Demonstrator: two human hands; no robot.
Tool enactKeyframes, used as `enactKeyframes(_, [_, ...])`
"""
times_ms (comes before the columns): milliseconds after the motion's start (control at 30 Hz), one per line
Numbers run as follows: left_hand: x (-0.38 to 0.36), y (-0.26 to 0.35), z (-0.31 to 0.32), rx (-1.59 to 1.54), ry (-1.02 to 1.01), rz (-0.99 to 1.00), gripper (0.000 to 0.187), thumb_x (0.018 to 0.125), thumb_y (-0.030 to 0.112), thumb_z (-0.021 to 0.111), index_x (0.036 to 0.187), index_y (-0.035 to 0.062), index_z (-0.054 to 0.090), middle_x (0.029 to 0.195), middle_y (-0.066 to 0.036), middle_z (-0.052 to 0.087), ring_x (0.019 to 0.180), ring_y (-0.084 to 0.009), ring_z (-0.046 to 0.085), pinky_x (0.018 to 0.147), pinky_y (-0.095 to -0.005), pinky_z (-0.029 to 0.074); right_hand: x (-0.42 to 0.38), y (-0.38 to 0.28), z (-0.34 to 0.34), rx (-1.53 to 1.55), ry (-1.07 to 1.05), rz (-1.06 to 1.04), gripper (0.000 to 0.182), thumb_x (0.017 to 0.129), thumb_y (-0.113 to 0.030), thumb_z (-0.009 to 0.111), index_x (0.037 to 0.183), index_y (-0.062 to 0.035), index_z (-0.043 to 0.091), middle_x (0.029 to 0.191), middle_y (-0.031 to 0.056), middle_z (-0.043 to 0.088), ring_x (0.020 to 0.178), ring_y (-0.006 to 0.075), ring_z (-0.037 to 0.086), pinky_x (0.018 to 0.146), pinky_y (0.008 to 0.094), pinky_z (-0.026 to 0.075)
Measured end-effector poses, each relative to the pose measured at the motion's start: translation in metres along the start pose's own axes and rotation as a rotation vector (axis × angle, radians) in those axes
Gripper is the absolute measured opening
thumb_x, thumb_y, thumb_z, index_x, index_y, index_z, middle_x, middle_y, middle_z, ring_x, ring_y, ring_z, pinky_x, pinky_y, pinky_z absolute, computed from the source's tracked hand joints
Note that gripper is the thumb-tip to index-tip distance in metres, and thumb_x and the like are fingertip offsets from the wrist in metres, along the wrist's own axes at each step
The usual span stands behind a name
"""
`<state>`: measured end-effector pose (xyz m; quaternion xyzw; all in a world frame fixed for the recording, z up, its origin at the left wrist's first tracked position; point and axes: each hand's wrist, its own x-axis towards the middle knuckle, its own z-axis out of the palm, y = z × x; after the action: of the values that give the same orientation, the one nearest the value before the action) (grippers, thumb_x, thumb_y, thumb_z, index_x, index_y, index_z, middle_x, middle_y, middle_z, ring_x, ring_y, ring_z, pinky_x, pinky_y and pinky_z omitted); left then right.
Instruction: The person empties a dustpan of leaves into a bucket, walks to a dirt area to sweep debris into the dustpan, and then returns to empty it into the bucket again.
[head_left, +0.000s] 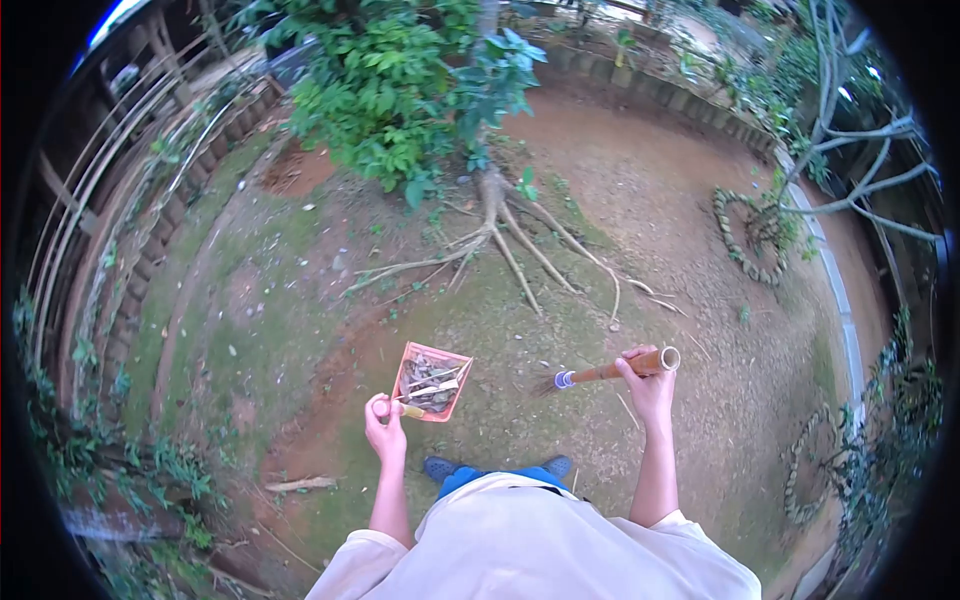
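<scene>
My left hand (384,418) is closed at the near left corner of an orange-pink, square-rimmed container (464,385), and its exact grip is partly hidden by the fingers. Dry leaves and pale sticks (432,385) lie inside, and a yellowish piece (411,410) shows right beside my fingers. On the other side, my right hand (650,385) wraps round the thick bamboo handle of a broom (600,373). The handle's hollow end points right. A purple and white binding (564,379) sits at its left end, with dark bristles (542,385) close to the ground.
A leafy tree (400,90) with spreading roots (500,235) stands ahead. Stone rings (724,235) and a pale kerb (838,280) lie to the right. A bark piece (300,484) is on the soil at lower left. Railings (90,180) border the left side; bare branches (860,135) overhang the right.
</scene>
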<state>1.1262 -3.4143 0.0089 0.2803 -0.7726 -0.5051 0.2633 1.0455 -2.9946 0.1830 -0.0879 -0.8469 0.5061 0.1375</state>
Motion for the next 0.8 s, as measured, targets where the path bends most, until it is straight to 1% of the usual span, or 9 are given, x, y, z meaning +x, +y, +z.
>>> enactKeyframes(67, [-0.011, 0.027, 0.034, -0.028, -0.027, -0.019, 0.028, 0.088, 0.012, 0.072, 0.113, 0.0035, 0.063, 0.107, -0.01, 0.069, 0.101, -0.0215, 0.066, 0.09, -0.0348, 0.05, 0.004, 0.027, -0.048, -0.024, 0.05, 0.021, 0.019, 0.078, -0.006, 0.08, 0.089, -0.0003, 0.066, 0.084, 0.0068, 0.07, 0.079, 0.0136, 0.067, 0.071, 0.0303, 0.055])
enactKeyframes(167, [-0.031, 0.056, 0.091, -0.017, -0.068, -0.017, 0.023, 0.089, 0.013, 0.071, 0.107, 0.0007, 0.063, 0.105, -0.01, 0.069, 0.1, -0.0206, 0.065, 0.09, -0.0342, 0.05, 0.009, 0.061, -0.12, -0.08, 0.113, 0.077, 0.019, 0.078, -0.008, 0.081, 0.088, -0.0003, 0.066, 0.082, 0.0067, 0.07, 0.077, 0.0141, 0.068, 0.07, 0.0309, 0.055])
enactKeyframes(267, [-0.058, 0.075, 0.159, -0.1, -0.108, -0.049, 0.023, 0.089, 0.013, 0.071, 0.106, -0.0001, 0.063, 0.103, -0.01, 0.069, 0.099, -0.0189, 0.065, 0.089, -0.0337, 0.05, 0.015, 0.092, -0.185, -0.099, 0.187, 0.112, 0.019, 0.078, -0.009, 0.081, 0.087, -0.0009, 0.067, 0.082, 0.0073, 0.071, 0.077, 0.0141, 0.068, 0.07, 0.0313, 0.055])
enactKeyframes(333, [-0.071, 0.088, 0.208, -0.199, -0.18, -0.068, 0.023, 0.091, 0.011, 0.071, 0.108, 0.0, 0.061, 0.105, -0.009, 0.067, 0.099, -0.017, 0.063, 0.089, -0.0318, 0.05, 0.017, 0.114, -0.225, -0.069, 0.244, 0.169, 0.018, 0.078, -0.008, 0.081, 0.088, -0.0016, 0.067, 0.083, 0.0078, 0.071, 0.077, 0.0141, 0.068, 0.07, 0.0315, 0.055])
enactKeyframes(433, [-0.105, 0.119, 0.269, -0.266, -0.313, -0.087, 0.023, 0.092, 0.008, 0.069, 0.111, 0.0008, 0.059, 0.108, -0.007, 0.065, 0.1, -0.0156, 0.061, 0.09, -0.03, 0.049, 0.001, 0.149, -0.276, -0.101, 0.408, 0.197, 0.017, 0.078, -0.007, 0.08, 0.088, -0.0021, 0.067, 0.084, 0.0075, 0.071, 0.079, 0.0142, 0.068, 0.073, 0.0309, 0.055])
enactKeyframes(533, [-0.131, 0.154, 0.328, -0.311, -0.452, -0.078, 0.023, 0.093, 0.006, 0.067, 0.113, 0.0015, 0.058, 0.11, -0.006, 0.062, 0.101, -0.0149, 0.059, 0.091, -0.029, 0.047, -0.022, 0.186, -0.316, -0.101, 0.611, 0.218, 0.017, 0.078, -0.004, 0.08, 0.087, -0.0022, 0.066, 0.084, 0.0042, 0.068, 0.078, 0.0134, 0.065, 0.072, 0.0299, 0.053])
enactKeyframes(600, [-0.146, 0.182, 0.368, -0.343, -0.539, -0.077, 0.023, 0.093, 0.005, 0.066, 0.114, 0.002, 0.057, 0.11, -0.005, 0.062, 0.101, -0.0147, 0.058, 0.092, -0.0287, 0.047, -0.027, 0.199, -0.343, -0.044, 0.722, 0.274, 0.017, 0.079, 0.0, 0.078, 0.089, -0.0024, 0.065, 0.088, 0.0056, 0.069, 0.084, 0.0124, 0.065, 0.078, 0.0297, 0.054])
enactKeyframes(700, [-0.168, 0.211, 0.428, -0.329, -0.696, -0.04, 0.021, 0.093, 0.004, 0.066, 0.113, 0.003, 0.058, 0.109, -0.004, 0.061, 0.098, -0.013, 0.059, 0.086, -0.0281, 0.049, -0.042, 0.233, -0.369, 0.059, 0.883, 0.309, 0.019, 0.079, 0.006, 0.074, 0.091, -0.0026, 0.062, 0.096, 0.0065, 0.068, 0.09, 0.013, 0.063, 0.082, 0.03, 0.053])
enactKeyframes(800, [-0.19, 0.255, 0.494, -0.292, -0.824, -0.044, 0.021, 0.093, 0.005, 0.066, 0.113, 0.0035, 0.058, 0.107, -0.003, 0.062, 0.095, -0.0114, 0.059, 0.083, -0.027, 0.05, -0.039, 0.253, -0.39, 0.034, 1.042, 0.289, 0.018, 0.079, 0.005, 0.075, 0.091, -0.0024, 0.063, 0.094, 0.0064, 0.068, 0.089, 0.0131, 0.064, 0.082, 0.0298, 0.053])
